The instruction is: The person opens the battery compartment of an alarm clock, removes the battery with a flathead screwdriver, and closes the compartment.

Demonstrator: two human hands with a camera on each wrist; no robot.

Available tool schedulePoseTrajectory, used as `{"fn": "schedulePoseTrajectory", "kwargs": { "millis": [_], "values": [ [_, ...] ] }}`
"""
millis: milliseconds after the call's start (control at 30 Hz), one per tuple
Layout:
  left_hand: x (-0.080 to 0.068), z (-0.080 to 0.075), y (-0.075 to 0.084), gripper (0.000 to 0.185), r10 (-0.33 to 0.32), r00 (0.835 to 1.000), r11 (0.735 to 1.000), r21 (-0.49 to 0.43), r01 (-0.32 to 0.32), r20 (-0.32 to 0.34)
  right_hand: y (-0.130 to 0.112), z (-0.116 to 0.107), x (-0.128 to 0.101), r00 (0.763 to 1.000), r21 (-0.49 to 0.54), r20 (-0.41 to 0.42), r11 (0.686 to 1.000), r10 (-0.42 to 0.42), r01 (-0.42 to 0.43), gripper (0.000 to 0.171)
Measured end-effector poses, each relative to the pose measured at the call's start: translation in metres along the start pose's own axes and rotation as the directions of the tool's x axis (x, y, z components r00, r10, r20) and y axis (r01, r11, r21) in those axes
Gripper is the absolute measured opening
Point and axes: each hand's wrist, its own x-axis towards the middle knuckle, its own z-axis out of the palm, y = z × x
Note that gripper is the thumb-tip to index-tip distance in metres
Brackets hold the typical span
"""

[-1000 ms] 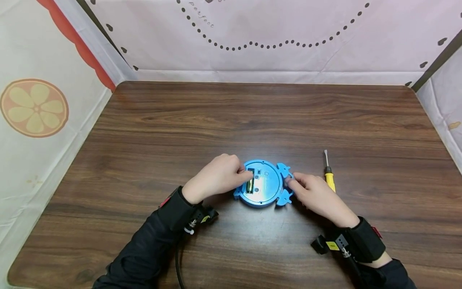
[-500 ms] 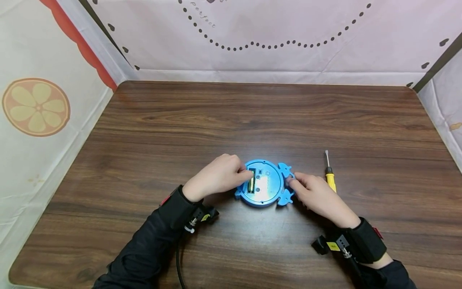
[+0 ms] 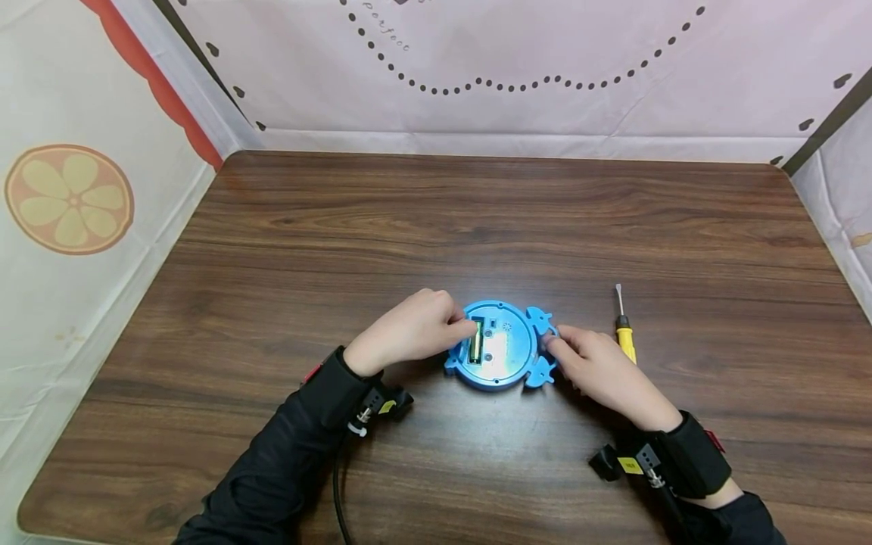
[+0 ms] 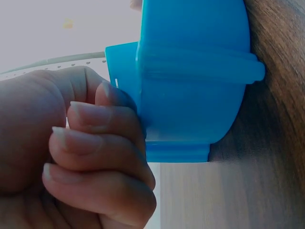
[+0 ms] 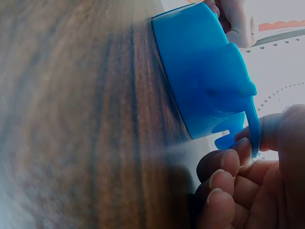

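A round blue alarm clock (image 3: 504, 352) lies on the table with its back up. Its battery compartment is uncovered, and a battery (image 3: 476, 348) shows inside. My left hand (image 3: 415, 333) has its thumb and curled fingers at the upper end of that battery; the exact contact is hidden. In the left wrist view, curled fingers (image 4: 102, 148) sit against the clock's rim. My right hand (image 3: 599, 367) pinches the thin handle (image 5: 255, 129) between the two fin-like parts on the clock's right side, as the right wrist view shows.
A screwdriver (image 3: 624, 337) with a yellow handle lies just beyond my right hand. White printed cloth (image 3: 504, 45) stands along the back and both sides of the wooden table (image 3: 368, 235). A black cable (image 3: 338, 492) hangs from my left wrist.
Both hands keep their places on the clock. The whole scene shifts very slightly to the right in the head view; little else differs.
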Motion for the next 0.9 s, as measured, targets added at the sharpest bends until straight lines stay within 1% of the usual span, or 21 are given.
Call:
{"fn": "schedulePoseTrajectory", "kwargs": {
  "millis": [133,300,600,767,900],
  "values": [
    [0.000,0.000,-0.002,0.050,0.009,1.000,1.000,-0.017,-0.009,0.003,0.000,0.000,0.000,1.000,0.004,0.002,1.000,-0.006,0.006,0.037],
    [-0.001,-0.001,-0.006,0.049,0.036,0.999,0.998,-0.057,-0.035,0.008,0.000,0.001,0.000,1.000,0.004,0.001,1.000,-0.008,0.008,0.037],
    [-0.001,-0.006,-0.005,0.047,0.042,0.998,0.998,-0.054,-0.040,0.035,0.000,0.001,-0.001,1.000,0.008,-0.002,1.000,0.011,-0.011,0.037],
    [-0.004,-0.014,-0.009,0.044,0.051,0.999,0.998,-0.035,-0.051,-0.002,0.000,0.001,-0.001,1.000,-0.002,-0.005,1.000,0.013,-0.013,0.036],
    [-0.007,-0.024,-0.016,0.040,0.036,0.999,0.999,-0.004,-0.036,-0.035,0.000,0.001,0.000,1.000,0.002,-0.006,1.000,0.006,-0.006,0.036]
  ]
}}
